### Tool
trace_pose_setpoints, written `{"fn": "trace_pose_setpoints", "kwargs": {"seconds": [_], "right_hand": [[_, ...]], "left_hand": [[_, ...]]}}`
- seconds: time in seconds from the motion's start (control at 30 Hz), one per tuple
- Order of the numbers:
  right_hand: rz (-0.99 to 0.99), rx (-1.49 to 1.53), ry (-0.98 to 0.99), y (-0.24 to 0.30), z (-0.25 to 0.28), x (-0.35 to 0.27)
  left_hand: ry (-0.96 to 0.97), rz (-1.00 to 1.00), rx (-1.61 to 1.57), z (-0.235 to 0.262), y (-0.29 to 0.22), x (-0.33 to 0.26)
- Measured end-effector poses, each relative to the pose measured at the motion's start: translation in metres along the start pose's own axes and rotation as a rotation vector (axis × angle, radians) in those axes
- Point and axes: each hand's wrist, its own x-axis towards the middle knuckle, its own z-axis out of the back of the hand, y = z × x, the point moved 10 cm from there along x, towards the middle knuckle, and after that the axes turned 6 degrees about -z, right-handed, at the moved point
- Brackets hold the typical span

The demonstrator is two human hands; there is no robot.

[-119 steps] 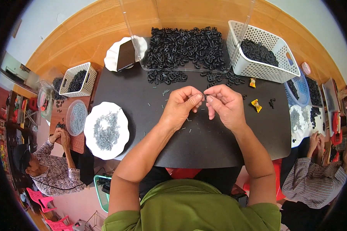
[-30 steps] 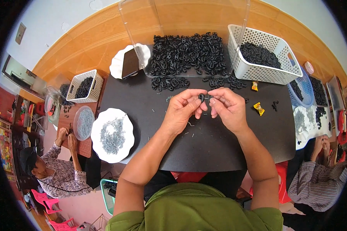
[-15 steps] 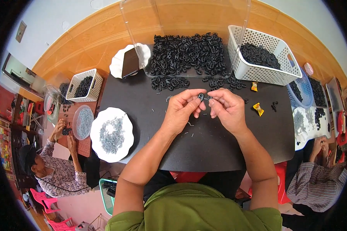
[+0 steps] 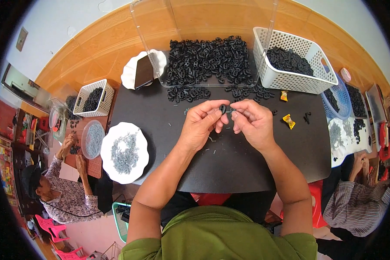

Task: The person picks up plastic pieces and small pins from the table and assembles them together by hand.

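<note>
Over the middle of the dark table, my left hand [image 4: 202, 123] pinches a small black oval plastic piece with two holes [image 4: 223, 108] between thumb and forefinger. Just beside it, my right hand [image 4: 254, 122] is closed at the fingertips on what looks like a small grey pin [image 4: 232, 111], mostly hidden by the fingers. The two sets of fingertips almost meet. Loose pins lie on the table under and around my hands. Beyond them, a clear bin [image 4: 164, 78] holds a heap of similar black pieces, and some lie spilled along its front.
A white scalloped plate [image 4: 144, 162] of grey pins stands at left. Behind are a phone [image 4: 143, 73] on another white plate and a white basket [image 4: 307, 80] of black pieces. Yellow-wrapped sweets [image 4: 288, 121] lie at right. People work at tables on both sides.
The whole view has shifted slightly. My hands keep nearly the same pose, fingertips still close together around the small pieces.
</note>
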Motion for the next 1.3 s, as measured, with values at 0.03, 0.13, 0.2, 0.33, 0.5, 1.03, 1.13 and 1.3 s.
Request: {"fn": "trace_pose_setpoints", "kwargs": {"seconds": [0.03, 0.13, 0.2, 0.33, 0.5, 1.03, 1.13, 1.3], "right_hand": [[-0.001, 0.0, -0.001, -0.0003, 0.0003, 0.0], [-0.003, 0.015, -0.007, -0.0002, 0.0014, -0.0001], [-0.012, 0.015, -0.013, 0.0003, 0.0017, -0.0004], [-0.009, 0.015, -0.035, -0.0003, 0.0032, -0.0009], [-0.013, -0.001, -0.034, -0.0008, 0.0016, -0.0011], [0.011, -0.043, -0.046, 0.0004, 0.0003, -0.0014], [0.01, -0.05, -0.044, 0.0, -0.0002, -0.0016], [-0.019, -0.014, -0.042, -0.0033, 0.0004, -0.0017]], "left_hand": [[0.001, 0.001, 0.0, -0.0001, 0.0006, 0.0], [0.007, -0.007, -0.01, -0.0011, 0.0001, 0.0003], [0.005, 0.003, -0.049, -0.0014, 0.0004, 0.0], [0.01, 0.0, -0.053, -0.0026, 0.0007, -0.0003], [-0.01, -0.009, -0.017, -0.0008, 0.0008, -0.0006], [-0.057, -0.092, 0.131, 0.0007, -0.0056, -0.0008], [-0.062, -0.1, 0.116, -0.0001, -0.0062, -0.0016], [-0.058, -0.089, 0.109, -0.0004, -0.0051, -0.0014]]}}
